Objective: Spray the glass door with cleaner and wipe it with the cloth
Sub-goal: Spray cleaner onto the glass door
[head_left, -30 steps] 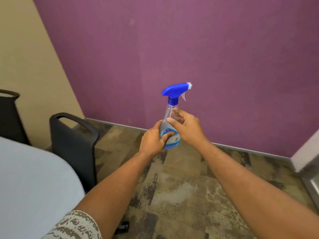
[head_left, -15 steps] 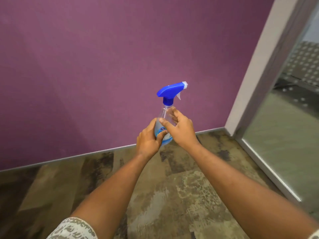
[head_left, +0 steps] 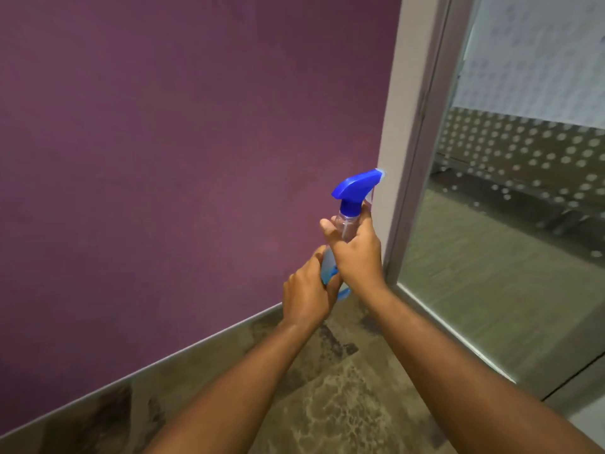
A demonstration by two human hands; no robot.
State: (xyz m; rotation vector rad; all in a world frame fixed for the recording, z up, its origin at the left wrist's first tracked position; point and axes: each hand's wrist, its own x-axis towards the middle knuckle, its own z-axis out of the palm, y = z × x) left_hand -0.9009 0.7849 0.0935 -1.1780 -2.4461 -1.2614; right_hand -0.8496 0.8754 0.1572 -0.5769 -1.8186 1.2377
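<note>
I hold a clear spray bottle (head_left: 347, 224) with a blue trigger head upright in front of me, its nozzle pointing right. My left hand (head_left: 307, 294) grips its base from the left. My right hand (head_left: 355, 252) wraps the upper body just under the blue cap. The glass door (head_left: 510, 224), with a band of frosted dots across it, fills the right side, close beside the bottle. No cloth is in view.
A purple wall (head_left: 180, 158) covers the left and centre. A pale grey door frame (head_left: 409, 126) stands between wall and glass. Patterned brown carpet (head_left: 327, 388) lies below, edged by a grey skirting strip (head_left: 196, 345).
The view has swung right: the chairs and table left the frame and the glass door came in. My right hand has slid higher up the bottle toward the cap.
</note>
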